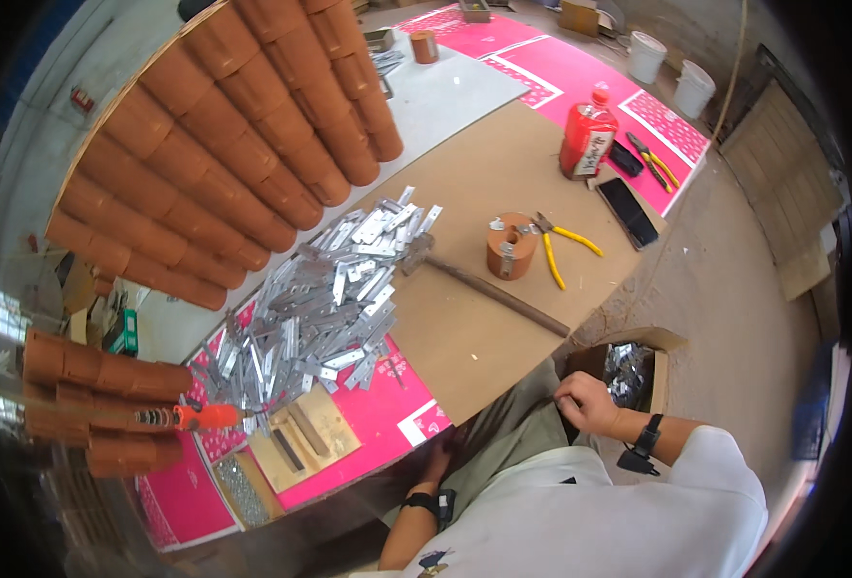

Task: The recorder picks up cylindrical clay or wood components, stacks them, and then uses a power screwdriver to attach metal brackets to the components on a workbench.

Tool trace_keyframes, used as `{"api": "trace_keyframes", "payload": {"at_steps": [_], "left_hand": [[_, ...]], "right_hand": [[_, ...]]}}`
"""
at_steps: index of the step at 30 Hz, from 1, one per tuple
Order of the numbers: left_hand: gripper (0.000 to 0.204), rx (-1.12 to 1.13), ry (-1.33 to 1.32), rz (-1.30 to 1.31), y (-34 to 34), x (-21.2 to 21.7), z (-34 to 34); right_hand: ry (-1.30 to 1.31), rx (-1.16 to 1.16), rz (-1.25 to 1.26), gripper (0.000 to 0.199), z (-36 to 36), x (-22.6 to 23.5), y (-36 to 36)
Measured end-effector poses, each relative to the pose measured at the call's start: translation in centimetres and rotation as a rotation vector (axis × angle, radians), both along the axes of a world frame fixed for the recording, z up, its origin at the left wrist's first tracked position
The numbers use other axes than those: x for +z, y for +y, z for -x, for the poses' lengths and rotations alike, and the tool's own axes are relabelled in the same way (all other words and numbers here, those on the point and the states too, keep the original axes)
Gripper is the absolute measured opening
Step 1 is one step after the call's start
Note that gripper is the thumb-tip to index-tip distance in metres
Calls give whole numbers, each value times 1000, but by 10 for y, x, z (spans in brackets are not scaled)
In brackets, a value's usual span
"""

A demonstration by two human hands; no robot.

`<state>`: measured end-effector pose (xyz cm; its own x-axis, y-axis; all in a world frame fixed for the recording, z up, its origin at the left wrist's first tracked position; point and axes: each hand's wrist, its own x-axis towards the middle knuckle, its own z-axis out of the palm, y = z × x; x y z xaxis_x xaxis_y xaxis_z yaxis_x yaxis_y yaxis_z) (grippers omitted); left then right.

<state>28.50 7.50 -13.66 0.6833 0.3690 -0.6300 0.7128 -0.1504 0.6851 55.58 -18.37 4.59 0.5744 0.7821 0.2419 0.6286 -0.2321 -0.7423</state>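
My right hand (587, 402) rests closed on my right thigh, close to an open cardboard box of small metal parts (630, 371); nothing shows in it. My left hand (437, 457) is down below the table's front edge, mostly hidden, so its fingers cannot be read. Both wrists wear dark bands. On the brown table (474, 183) lie a heap of flat silver metal brackets (329, 289), a hammer (479, 281), a short terracotta-coloured tube with metal clips (511, 246) and yellow-handled pliers (563, 246).
Stacks of terracotta-coloured tubes (233, 125) fill the back left, more (89, 400) at the left. A red bottle (588, 138), a dark phone (628, 212), a second pair of pliers (655, 159), pink sheets (373, 414) and two white buckets (667, 72) are around.
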Motion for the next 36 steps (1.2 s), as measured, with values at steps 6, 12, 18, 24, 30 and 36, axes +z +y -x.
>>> {"api": "trace_keyframes", "payload": {"at_steps": [6, 12, 18, 24, 30, 36], "left_hand": [[45, -71, 26, -6, 10, -31, 10], [42, -45, -1, 14, 16, -45, 25], [43, 37, -15, 14, 26, -56, 39], [41, -56, 120, -125, 25, -21, 20], [39, -36, 119, -93, 34, -16, 22], [37, -36, 130, -92, 32, -18, 23]], "right_hand": [[948, -463, 580, 39, 52, -120, -113], [1507, -621, 302, 50, 106, -203, -155], [732, -499, 777, 32, 95, -157, -144], [926, -87, 1077, 35, 96, -146, -165], [1176, 20, 1415, 40, 112, -184, -210], [1215, 164, 1723, 41, 131, -121, -324]]}}
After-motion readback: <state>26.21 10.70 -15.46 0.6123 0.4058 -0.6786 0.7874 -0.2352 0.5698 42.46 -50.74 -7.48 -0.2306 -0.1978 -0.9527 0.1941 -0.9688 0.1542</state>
